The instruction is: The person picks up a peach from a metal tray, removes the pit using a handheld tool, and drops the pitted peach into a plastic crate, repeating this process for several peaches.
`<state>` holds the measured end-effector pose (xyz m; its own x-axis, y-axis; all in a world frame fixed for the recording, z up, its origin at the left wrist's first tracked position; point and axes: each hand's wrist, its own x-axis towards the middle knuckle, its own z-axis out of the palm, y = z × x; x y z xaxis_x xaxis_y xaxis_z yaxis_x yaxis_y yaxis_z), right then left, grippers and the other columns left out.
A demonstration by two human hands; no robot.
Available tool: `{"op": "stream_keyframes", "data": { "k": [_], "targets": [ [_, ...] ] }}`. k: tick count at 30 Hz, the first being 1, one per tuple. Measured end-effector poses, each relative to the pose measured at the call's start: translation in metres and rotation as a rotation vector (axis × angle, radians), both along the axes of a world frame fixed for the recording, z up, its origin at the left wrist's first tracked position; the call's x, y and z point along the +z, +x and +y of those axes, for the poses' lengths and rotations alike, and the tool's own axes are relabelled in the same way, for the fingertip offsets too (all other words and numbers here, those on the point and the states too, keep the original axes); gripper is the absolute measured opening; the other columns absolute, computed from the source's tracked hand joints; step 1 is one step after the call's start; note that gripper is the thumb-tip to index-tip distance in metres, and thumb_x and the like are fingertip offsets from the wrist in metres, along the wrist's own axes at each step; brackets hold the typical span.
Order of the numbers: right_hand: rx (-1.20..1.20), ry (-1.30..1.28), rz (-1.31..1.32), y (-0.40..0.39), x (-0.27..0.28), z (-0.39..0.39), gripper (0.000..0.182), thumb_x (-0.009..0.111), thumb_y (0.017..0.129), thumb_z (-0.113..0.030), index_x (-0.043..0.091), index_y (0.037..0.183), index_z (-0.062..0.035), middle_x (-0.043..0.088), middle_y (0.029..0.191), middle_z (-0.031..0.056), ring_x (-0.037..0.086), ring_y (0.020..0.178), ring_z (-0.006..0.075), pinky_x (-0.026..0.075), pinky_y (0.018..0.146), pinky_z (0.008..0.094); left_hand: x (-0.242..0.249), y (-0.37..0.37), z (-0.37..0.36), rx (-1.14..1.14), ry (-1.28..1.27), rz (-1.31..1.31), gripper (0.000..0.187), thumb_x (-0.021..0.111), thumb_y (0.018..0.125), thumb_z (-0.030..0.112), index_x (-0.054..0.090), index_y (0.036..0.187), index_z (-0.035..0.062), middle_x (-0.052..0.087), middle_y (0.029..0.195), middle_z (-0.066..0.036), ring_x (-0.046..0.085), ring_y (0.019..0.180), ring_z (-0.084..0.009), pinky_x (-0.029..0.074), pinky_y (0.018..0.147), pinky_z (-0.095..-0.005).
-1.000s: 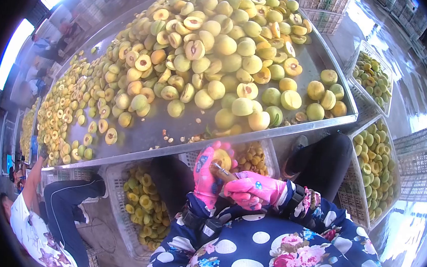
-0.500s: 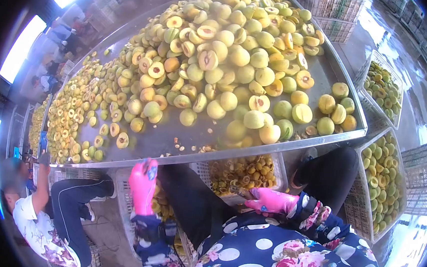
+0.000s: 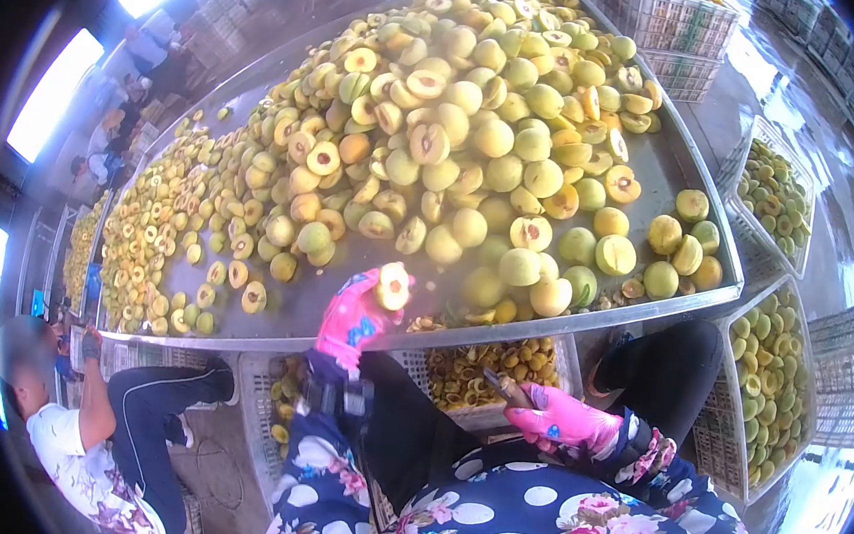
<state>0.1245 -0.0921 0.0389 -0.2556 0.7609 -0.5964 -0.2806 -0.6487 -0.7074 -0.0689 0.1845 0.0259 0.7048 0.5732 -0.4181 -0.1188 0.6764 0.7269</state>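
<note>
The left hand's pink-gloved fingers (image 3: 373, 285) are closed around a cut fruit half (image 3: 392, 286), its pit side showing, above the near edge of the metal table (image 3: 348, 253), just short of the fruit pile (image 3: 437, 137) beyond them. The right hand's gloved fingers (image 3: 539, 408) are clenched on the handle of a small tool (image 3: 508, 387), in front of a crate of fruit pieces (image 3: 493, 365).

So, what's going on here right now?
A person in pink gloves holds a cut fruit in the left hand, near the front edge of a metal table heaped with fruit, much of it cut. The right hand grips a small tool near a crate of fruit pieces. Another person is further left.
</note>
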Motion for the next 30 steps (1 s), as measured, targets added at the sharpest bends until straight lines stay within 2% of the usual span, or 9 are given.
{"op": "stream_keyframes", "data": {
  "k": [1,4,7,12,17,20,26,29,30],
  "targets": [
    [0.005,0.03,0.001,-0.002,0.008,0.005,0.027,0.054,0.09,-0.027,0.045,0.1,-0.0047,0.049,0.065,0.0003,0.044,0.046,0.0064,0.036,0.041,0.0205,0.012,0.0,-0.019,0.007,-0.232,-0.215,0.054,0.054,0.087,0.038,0.049,0.121,-0.0035,0.058,0.11,-0.021,0.059,0.092,-0.0331,0.051,0.074,-0.041],
    [0.013,0.127,-0.005,-0.009,0.031,0.017,0.027,0.053,0.09,-0.026,0.045,0.103,-0.0039,0.049,0.064,0.0005,0.045,0.045,0.007,0.036,0.04,0.0211,0.041,0.008,-0.068,0.126,-0.354,-0.249,0.057,0.044,0.091,0.044,0.05,0.118,-0.005,0.057,0.11,-0.023,0.059,0.089,-0.0347,0.051,0.076,-0.0413],
    [0.014,0.176,-0.031,-0.016,0.045,0.023,0.026,0.053,0.09,-0.025,0.045,0.102,-0.0036,0.049,0.063,0.0008,0.046,0.045,0.0073,0.036,0.04,0.0219,0.041,0.013,-0.092,0.141,-0.363,-0.196,0.055,0.043,0.092,0.044,0.051,0.114,-0.0053,0.058,0.109,-0.023,0.059,0.089,-0.0347,0.051,0.077,-0.0422],
    [-0.026,0.238,-0.222,-0.022,0.052,0.018,0.025,0.054,0.09,-0.026,0.046,0.102,-0.0052,0.051,0.067,0.0005,0.048,0.051,0.0068,0.04,0.047,0.0212,0.047,0.028,-0.129,0.254,-0.241,-0.136,0.041,0.043,0.096,0.032,0.051,0.117,-0.0022,0.059,0.107,-0.018,0.061,0.09,-0.0275,0.052,0.076,-0.0375],
    [-0.064,0.355,-0.426,-0.03,0.048,0.011,0.025,0.054,0.09,-0.024,0.047,0.104,-0.0038,0.053,0.067,0.0026,0.05,0.05,0.008,0.041,0.047,0.0228,0.051,0.033,-0.149,0.275,-0.125,-0.103,0.041,0.044,0.096,0.031,0.05,0.119,-0.0021,0.059,0.106,-0.017,0.061,0.091,-0.0257,0.053,0.077,-0.0365],
    [-0.03,0.352,-0.461,-0.031,0.052,0.011,0.029,0.055,0.089,-0.022,0.047,0.105,0.0012,0.058,0.066,0.0099,0.058,0.058,0.017,0.045,0.053,0.034,0.053,0.035,-0.155,0.264,-0.115,-0.115,0.04,0.044,0.096,0.031,0.05,0.119,-0.0016,0.059,0.106,-0.016,0.061,0.09,-0.0256,0.053,0.077,-0.0362],
    [-0.072,0.478,-0.61,-0.04,0.04,0.008,0.028,0.054,0.088,-0.019,0.046,0.105,0.0019,0.058,0.071,0.0213,0.061,0.066,0.0359,0.045,0.055,0.0403,0.053,0.04,-0.163,0.306,-0.099,-0.124,0.038,0.042,0.096,0.032,0.05,0.117,0.0012,0.058,0.106,-0.015,0.06,0.083,-0.0257,0.052,0.072,-0.0362],
    [-0.106,0.564,-0.723,-0.046,0.025,0.007,0.025,0.054,0.089,-0.018,0.047,0.107,-0.0025,0.054,0.07,0.0077,0.055,0.055,0.0183,0.042,0.051,0.0318,0.05,0.043,-0.169,0.342,-0.096,-0.14,0.038,0.043,0.096,0.031,0.05,0.116,0.0003,0.059,0.104,-0.015,0.061,0.08,-0.0243,0.053,0.069,-0.0347],
    [-0.086,0.592,-0.757,-0.047,0.026,0.006,0.025,0.054,0.089,-0.017,0.046,0.107,-0.0021,0.054,0.072,0.0094,0.056,0.057,0.0209,0.042,0.053,0.0328,0.048,0.043,-0.171,0.358,-0.09,-0.146,0.039,0.045,0.095,0.031,0.051,0.117,-0.0006,0.059,0.103,-0.015,0.061,0.078,-0.0237,0.054,0.068,-0.0338]
  ]
}}
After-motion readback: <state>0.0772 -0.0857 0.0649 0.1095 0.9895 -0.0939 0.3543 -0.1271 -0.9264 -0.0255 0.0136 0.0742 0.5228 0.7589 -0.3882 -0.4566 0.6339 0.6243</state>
